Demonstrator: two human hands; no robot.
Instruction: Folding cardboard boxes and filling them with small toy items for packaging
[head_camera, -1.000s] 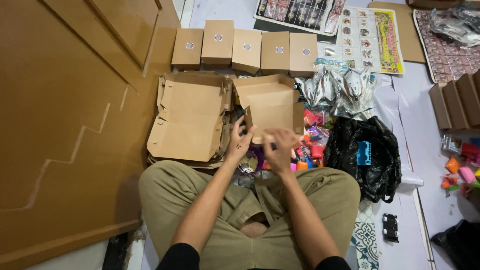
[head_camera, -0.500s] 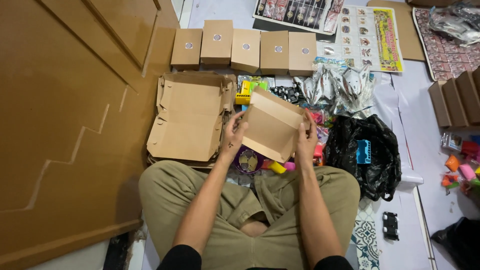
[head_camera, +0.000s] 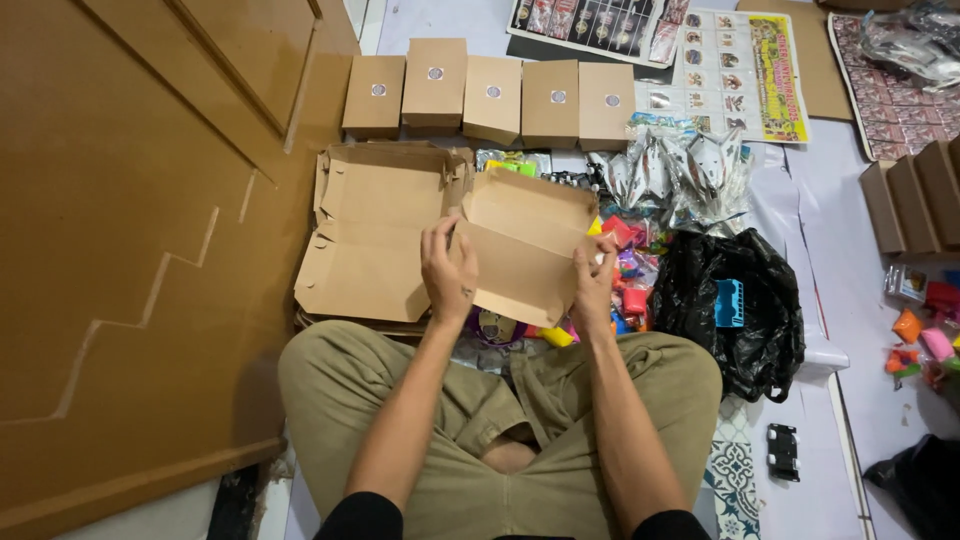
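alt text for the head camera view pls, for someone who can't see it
Seen from above, a seated person's left hand and right hand hold an open, partly folded brown cardboard box over their lap. A stack of flattened boxes lies to its left, five closed boxes line the floor beyond, and colourful small toys and a black plastic bag sit right.

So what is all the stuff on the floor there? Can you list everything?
Unfolded cardboard box: one, brown, held in both hands.
Flat box blanks: a stack, brown, left of it.
Closed small boxes: five, brown, in a row at the top.
Shiny packets: a bunch, silver, top right.
Small toys: many, mixed bright colours, under the held box.
Plastic bag: one, black, on the right.
Wooden door: brown, on the left.
Left hand: gripping the box's left edge.
Right hand: gripping its right edge.
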